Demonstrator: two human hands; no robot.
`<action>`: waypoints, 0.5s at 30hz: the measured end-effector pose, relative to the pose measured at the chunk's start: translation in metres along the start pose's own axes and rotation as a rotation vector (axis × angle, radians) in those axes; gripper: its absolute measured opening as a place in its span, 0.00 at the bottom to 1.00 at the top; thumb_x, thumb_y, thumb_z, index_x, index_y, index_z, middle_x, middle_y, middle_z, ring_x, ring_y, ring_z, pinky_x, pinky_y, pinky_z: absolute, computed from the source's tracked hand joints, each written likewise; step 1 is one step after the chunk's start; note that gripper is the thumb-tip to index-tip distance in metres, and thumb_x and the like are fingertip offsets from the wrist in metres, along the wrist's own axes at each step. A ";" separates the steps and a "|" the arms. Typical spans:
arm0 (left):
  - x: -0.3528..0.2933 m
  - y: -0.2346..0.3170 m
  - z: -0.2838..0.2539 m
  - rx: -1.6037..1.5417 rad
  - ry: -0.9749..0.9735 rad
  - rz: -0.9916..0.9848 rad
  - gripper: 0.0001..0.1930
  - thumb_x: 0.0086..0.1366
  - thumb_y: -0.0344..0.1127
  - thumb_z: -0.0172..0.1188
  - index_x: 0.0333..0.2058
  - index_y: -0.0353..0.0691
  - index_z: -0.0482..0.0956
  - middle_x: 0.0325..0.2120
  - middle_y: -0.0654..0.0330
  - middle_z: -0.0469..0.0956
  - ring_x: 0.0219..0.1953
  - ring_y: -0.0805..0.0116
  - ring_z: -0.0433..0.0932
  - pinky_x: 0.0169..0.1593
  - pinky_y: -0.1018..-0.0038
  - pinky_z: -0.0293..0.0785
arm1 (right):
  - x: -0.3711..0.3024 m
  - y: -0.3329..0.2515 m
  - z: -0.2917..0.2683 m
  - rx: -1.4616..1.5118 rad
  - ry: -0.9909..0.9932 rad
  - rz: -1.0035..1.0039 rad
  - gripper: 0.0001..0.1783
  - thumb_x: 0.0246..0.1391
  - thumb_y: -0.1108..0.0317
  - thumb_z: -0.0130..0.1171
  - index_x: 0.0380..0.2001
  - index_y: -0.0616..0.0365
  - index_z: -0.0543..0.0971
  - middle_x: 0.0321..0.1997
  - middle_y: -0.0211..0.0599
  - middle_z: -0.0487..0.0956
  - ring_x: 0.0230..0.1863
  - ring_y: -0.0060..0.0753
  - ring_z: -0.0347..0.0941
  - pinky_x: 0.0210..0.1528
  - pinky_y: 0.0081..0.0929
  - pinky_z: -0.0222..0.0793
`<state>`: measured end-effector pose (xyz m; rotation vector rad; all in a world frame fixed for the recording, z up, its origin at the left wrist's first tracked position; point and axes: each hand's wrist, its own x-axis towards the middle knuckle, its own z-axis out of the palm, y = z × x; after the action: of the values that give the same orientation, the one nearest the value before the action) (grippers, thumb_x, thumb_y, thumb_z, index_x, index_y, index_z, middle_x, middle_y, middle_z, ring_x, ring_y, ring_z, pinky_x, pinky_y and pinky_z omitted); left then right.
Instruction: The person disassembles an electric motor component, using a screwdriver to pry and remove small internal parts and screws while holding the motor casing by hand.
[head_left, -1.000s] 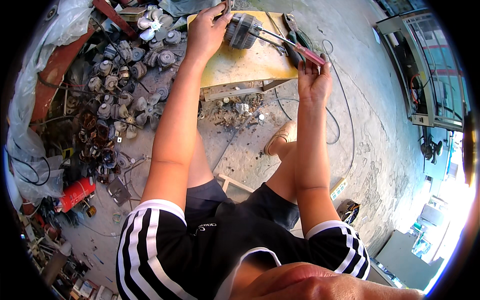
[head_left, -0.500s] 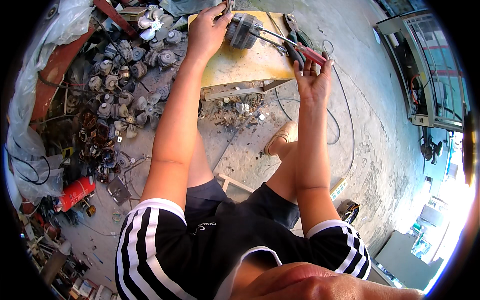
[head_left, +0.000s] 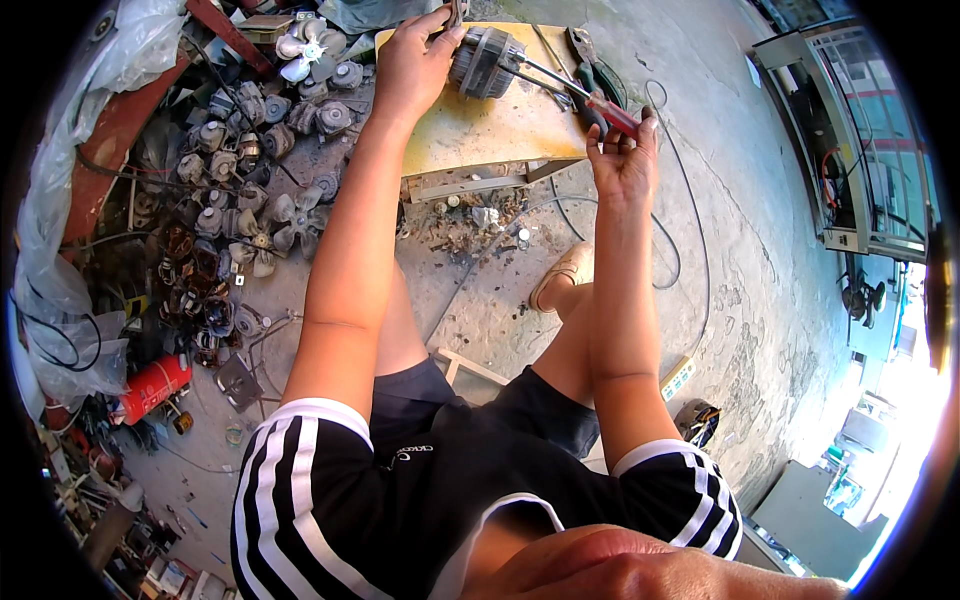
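A small grey electric motor [head_left: 486,62] lies on its side on a yellow worktop [head_left: 450,135]. My left hand [head_left: 412,68] is closed at its left side, on a grey metal piece [head_left: 458,12] cut off by the picture's top edge; whether that piece joins the motor I cannot tell. In my right hand [head_left: 628,165] the fingers close on the red handle of a screwdriver [head_left: 612,113]. Its long shaft points left, and the tip meets the motor's right side. Pliers with dark green handles [head_left: 592,75] lie beyond the screwdriver.
Many used motors [head_left: 335,118] and fan blades [head_left: 297,220] cover the floor at left. A red cylinder [head_left: 152,388] lies nearer. Cables [head_left: 690,190] loop across the concrete to a power strip [head_left: 677,378]. Debris [head_left: 485,218] lies below the worktop; a metal-framed cabinet [head_left: 860,140] stands right.
My right hand and the screwdriver handle have shifted slightly, with the handle turned a little in the fingers. My left hand and the motor stay in place.
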<state>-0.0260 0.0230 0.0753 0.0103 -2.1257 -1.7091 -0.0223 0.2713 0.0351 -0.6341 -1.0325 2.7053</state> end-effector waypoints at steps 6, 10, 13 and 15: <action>0.000 0.003 0.003 0.023 0.020 0.028 0.06 0.64 0.30 0.56 0.33 0.33 0.77 0.23 0.64 0.71 0.21 0.78 0.67 0.24 0.78 0.63 | 0.023 0.003 -0.015 0.171 -0.147 -0.018 0.21 0.64 0.56 0.49 0.55 0.53 0.66 0.45 0.39 0.71 0.50 0.36 0.71 0.57 0.41 0.64; 0.001 0.001 0.002 0.065 0.024 0.050 0.06 0.64 0.30 0.56 0.33 0.33 0.77 0.24 0.63 0.72 0.21 0.78 0.68 0.24 0.78 0.64 | 0.010 0.000 -0.004 0.186 -0.046 0.062 0.18 0.65 0.57 0.47 0.54 0.52 0.68 0.45 0.37 0.72 0.49 0.33 0.71 0.58 0.42 0.62; 0.000 0.000 0.001 0.005 0.009 -0.004 0.06 0.64 0.30 0.56 0.33 0.33 0.77 0.23 0.63 0.72 0.21 0.77 0.68 0.24 0.77 0.64 | -0.006 -0.004 0.010 0.036 0.078 0.058 0.18 0.66 0.57 0.45 0.54 0.52 0.68 0.46 0.34 0.72 0.48 0.31 0.71 0.58 0.43 0.61; 0.001 0.002 0.001 0.012 0.008 -0.008 0.06 0.64 0.30 0.56 0.32 0.33 0.76 0.23 0.63 0.72 0.21 0.77 0.68 0.24 0.77 0.64 | 0.005 -0.002 -0.003 0.034 -0.005 0.025 0.18 0.66 0.55 0.43 0.54 0.51 0.68 0.46 0.33 0.72 0.47 0.31 0.70 0.57 0.42 0.62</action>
<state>-0.0265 0.0242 0.0771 0.0295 -2.1336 -1.6979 -0.0256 0.2761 0.0326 -0.6393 -0.9832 2.7411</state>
